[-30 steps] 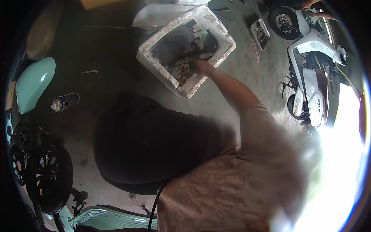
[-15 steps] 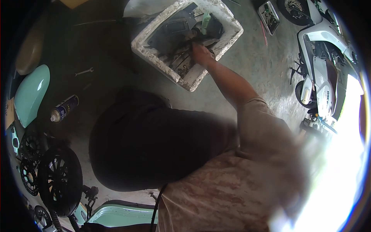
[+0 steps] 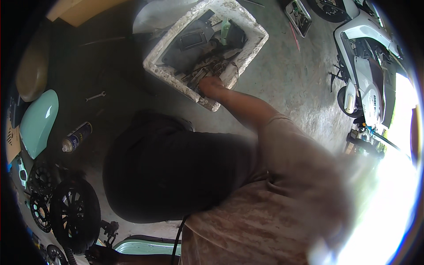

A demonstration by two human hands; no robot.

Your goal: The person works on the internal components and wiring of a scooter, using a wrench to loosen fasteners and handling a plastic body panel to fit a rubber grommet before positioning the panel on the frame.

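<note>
My right hand [image 3: 212, 86] reaches into a battered white foam box [image 3: 160, 73], low at its near inner corner. The fingers point down among dark tools and metal parts [image 3: 204, 70] and are hidden there, so I cannot see whether they hold anything. A dark plastic panel [image 3: 193, 39] and a pale green bottle-like item [image 3: 225, 31] lie farther back in the box. At the lower left edge, my left hand [image 3: 100, 255] is in deep shadow beside a black spoked wheel [image 3: 75, 215]; its fingers do not show clearly.
An open-end wrench [image 3: 95, 96] and a spray can [image 3: 77, 137] lie on the floor to the left, near a mint-green body panel [image 3: 39, 124]. A mint-green footboard [image 3: 148, 247] is at the bottom. A white motorcycle [image 3: 364, 75] and a metal tray [image 3: 299, 17] are at the right.
My right hand has drawn back from the middle of the foam box toward its near corner. The view has shifted slightly, and more of my left forearm and hand shows at the bottom.
</note>
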